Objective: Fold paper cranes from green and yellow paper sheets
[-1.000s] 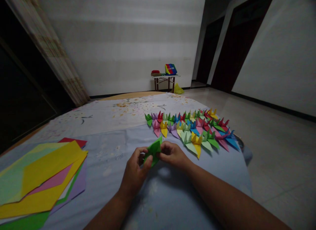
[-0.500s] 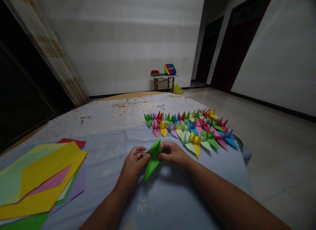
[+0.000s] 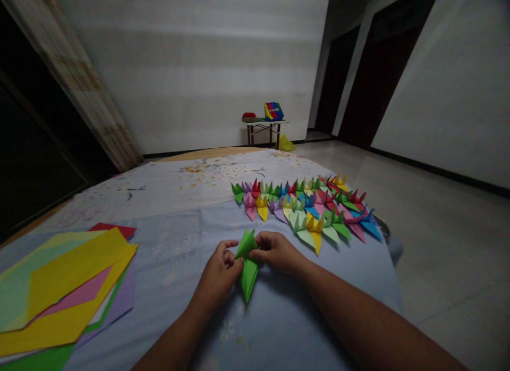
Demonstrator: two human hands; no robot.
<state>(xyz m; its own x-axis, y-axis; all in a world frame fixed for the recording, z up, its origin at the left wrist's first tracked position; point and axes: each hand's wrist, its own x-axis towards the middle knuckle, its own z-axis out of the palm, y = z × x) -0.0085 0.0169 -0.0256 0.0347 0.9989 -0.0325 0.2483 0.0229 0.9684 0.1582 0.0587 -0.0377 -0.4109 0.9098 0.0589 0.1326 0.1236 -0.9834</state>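
Observation:
Between my two hands is a green folded paper (image 3: 249, 274), a narrow diamond shape with one point toward me and split tips at the far end. My left hand (image 3: 221, 267) pinches its left edge, thumb on top. On the other side my right hand (image 3: 275, 250) grips the right edge between thumb and fingers. Beyond my right hand, several folded paper cranes (image 3: 315, 234) in many colours sit in rows on the blue cloth (image 3: 175, 286). Fingers cover parts of the green paper's sides.
On the left lies a loose stack of coloured paper sheets (image 3: 75, 275). A floral white cloth (image 3: 167, 187) covers the far part of the table. Against the back wall stands a small table (image 3: 265, 123) bearing a multicoloured box (image 3: 273, 111), with a yellow bag (image 3: 286, 143) beside it.
The green paper has turned so its near point swings rightward, and its far end now shows separated tips. Both hands have shifted slightly nearer and still hold it.

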